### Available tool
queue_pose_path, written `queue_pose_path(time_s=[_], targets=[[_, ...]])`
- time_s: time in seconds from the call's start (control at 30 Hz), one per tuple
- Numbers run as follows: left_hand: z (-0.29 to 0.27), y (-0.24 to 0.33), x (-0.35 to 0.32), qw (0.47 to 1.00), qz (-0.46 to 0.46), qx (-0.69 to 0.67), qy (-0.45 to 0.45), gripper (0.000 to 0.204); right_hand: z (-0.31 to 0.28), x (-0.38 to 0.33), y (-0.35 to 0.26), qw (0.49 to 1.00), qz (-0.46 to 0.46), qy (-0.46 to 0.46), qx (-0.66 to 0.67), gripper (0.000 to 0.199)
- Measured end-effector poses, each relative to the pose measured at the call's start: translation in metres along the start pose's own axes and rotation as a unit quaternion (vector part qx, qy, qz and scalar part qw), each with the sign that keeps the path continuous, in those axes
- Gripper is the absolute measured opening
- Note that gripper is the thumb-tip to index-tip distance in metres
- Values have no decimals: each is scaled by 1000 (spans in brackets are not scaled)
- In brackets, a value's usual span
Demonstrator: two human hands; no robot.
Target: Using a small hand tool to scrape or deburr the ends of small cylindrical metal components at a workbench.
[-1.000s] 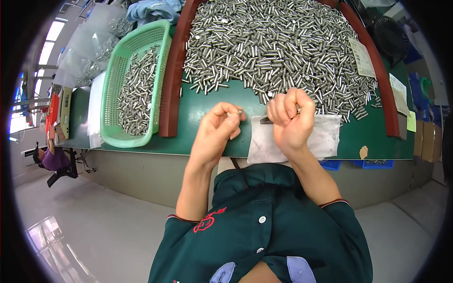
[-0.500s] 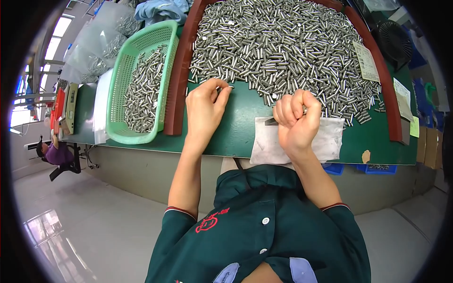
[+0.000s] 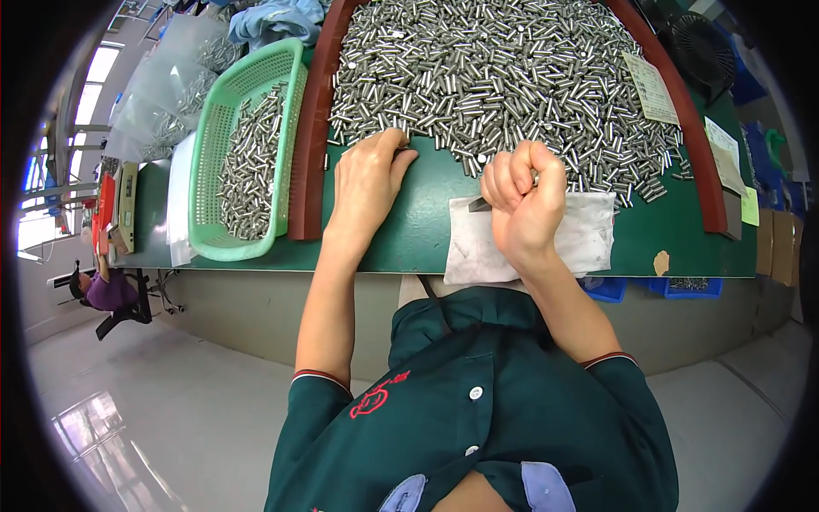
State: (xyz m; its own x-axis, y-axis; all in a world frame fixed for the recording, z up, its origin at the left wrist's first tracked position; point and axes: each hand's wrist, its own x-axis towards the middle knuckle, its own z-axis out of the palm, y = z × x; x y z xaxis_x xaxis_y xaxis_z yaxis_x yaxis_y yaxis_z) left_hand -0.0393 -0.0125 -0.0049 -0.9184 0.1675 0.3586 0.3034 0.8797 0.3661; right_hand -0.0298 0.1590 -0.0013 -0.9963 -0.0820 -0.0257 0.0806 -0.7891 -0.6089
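A wide pile of short, shiny metal pins (image 3: 495, 77) covers the green table (image 3: 409, 222). At the pile's near left edge my left hand (image 3: 365, 188) is closed, thumb and forefinger curled around what looks like one pin, mostly hidden. My right hand (image 3: 525, 205) is a fist, palm side up, above a stained white cloth (image 3: 580, 239). Out of the fist's left side sticks the dark flat end of a tool (image 3: 479, 205), whose kind I cannot tell. A bit of shiny metal also shows between its curled fingers.
Dark red rails (image 3: 309, 171) border the pile. To the left stands a green plastic basket (image 3: 200, 188) with more pins, beside clear bags (image 3: 171, 94). A black fan (image 3: 701, 51) sits far right; blue bins (image 3: 687, 288) are under the table edge. Another person (image 3: 111, 290) sits far left.
My view has shifted slightly. My left hand has turned a little and its fingertips now reach the pile's edge. The right fist stays over the cloth, still closed.
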Motion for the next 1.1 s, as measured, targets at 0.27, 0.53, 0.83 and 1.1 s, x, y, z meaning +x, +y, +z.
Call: queue_pose_path(time_s=[0.27,0.53,0.83,1.1], targets=[[-5,12,-5,998,-37,-40,-25,13,0,0,0,1000,-10,1,-1,32],[-4,48,-26,957,-38,-277,-81,7,-1,0,-1,998,-41,22,32,33],[-3,51,-37,968,-86,-207,-110,8,-4,1,-3,1000,-22,11,4,35],[3,55,-37,979,-75,-177,-72,5,-3,1,-1,999,-15,21,25,33]])
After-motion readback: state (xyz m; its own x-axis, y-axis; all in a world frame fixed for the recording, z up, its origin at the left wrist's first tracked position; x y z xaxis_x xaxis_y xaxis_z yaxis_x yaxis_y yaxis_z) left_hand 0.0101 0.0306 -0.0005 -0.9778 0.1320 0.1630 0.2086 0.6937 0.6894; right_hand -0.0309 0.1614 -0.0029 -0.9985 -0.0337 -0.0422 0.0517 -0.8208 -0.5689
